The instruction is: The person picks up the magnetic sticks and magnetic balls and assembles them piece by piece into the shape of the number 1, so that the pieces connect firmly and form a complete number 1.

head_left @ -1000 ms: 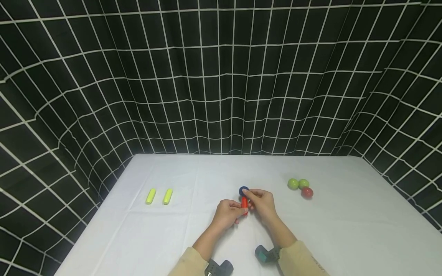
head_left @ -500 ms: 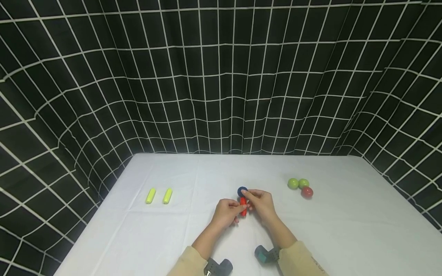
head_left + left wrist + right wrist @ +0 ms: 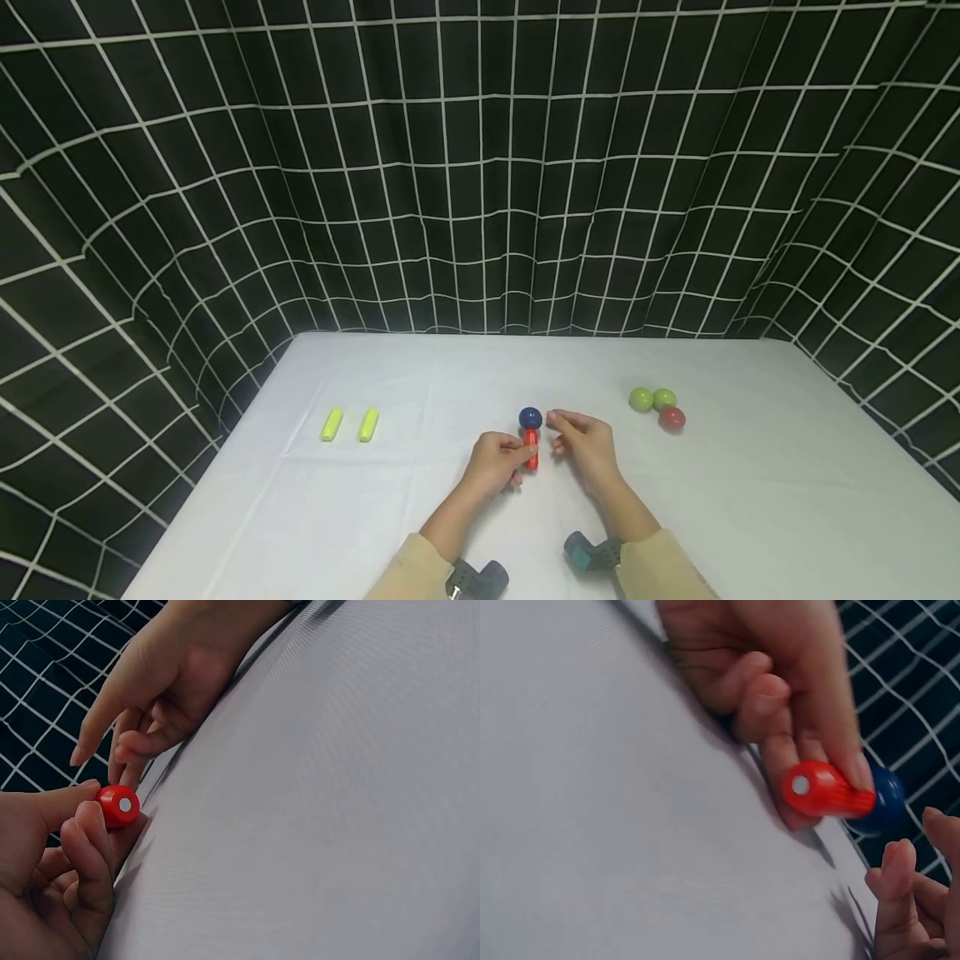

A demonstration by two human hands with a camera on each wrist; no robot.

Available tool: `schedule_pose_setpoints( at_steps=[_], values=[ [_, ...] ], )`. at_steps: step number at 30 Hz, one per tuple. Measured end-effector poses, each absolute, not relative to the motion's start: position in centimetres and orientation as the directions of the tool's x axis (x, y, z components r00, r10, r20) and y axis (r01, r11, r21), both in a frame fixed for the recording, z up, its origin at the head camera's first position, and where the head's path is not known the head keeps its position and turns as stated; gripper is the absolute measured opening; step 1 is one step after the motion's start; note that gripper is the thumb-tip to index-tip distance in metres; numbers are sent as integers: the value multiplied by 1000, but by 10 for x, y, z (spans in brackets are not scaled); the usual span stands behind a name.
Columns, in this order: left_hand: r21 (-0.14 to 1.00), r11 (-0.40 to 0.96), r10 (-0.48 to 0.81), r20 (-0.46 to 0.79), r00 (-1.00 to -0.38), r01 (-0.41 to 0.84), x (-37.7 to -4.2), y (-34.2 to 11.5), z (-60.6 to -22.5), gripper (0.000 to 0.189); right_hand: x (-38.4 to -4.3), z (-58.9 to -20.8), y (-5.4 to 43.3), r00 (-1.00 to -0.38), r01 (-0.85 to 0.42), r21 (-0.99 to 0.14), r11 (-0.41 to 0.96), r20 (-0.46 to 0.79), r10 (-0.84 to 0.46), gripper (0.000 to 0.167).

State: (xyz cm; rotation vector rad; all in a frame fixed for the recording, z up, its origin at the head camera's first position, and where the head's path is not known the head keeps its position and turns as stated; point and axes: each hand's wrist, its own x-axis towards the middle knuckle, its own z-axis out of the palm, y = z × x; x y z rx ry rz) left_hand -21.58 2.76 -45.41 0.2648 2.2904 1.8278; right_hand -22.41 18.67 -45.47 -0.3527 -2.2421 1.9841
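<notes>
My left hand (image 3: 491, 463) pinches a short red toy rod (image 3: 817, 789) between thumb and fingers over the middle of the table. A small pale disc marks the rod's near end, which also shows in the left wrist view. At the far end of the rod sits a glossy blue ball (image 3: 530, 417), in contact with it. Just right of the ball, my right hand (image 3: 590, 447) is held apart from it with nothing between thumb and fingers. The left wrist view shows the right hand's fingers (image 3: 93, 733) loosely bent, while the blue ball is hidden there.
Two yellow rods (image 3: 368, 425) lie side by side on the left of the white-covered table (image 3: 420, 367). Two green balls (image 3: 641, 399) and a red ball (image 3: 672, 419) are grouped on the right. Behind stands a black curtain (image 3: 480, 208) with a white grid.
The right thumb and fingers have let go of the blue ball, and that hand has moved a little right. The ball stays on the red rod, which the left hand still holds.
</notes>
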Motion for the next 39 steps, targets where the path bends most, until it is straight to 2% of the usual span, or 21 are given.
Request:
schedule_pose_setpoints(
  at_steps=[6,13,29,39],
  values=[
    [973,230,244,-62,-968,-4,-216,27,-452,26,-220,-455,205,-954,107,-975,197,-44,298,43],
    [974,226,244,-63,-968,-6,-215,27,-453,27,-211,-457,230,-941,95,-967,238,-9,338,49],
    [976,217,244,-39,-969,15,-216,26,-456,26,-183,-456,282,-908,162,-873,460,51,416,59],
    [972,236,235,-72,-969,-15,-215,28,-454,26,-170,-461,305,-886,186,-840,510,81,456,60]
  ],
)
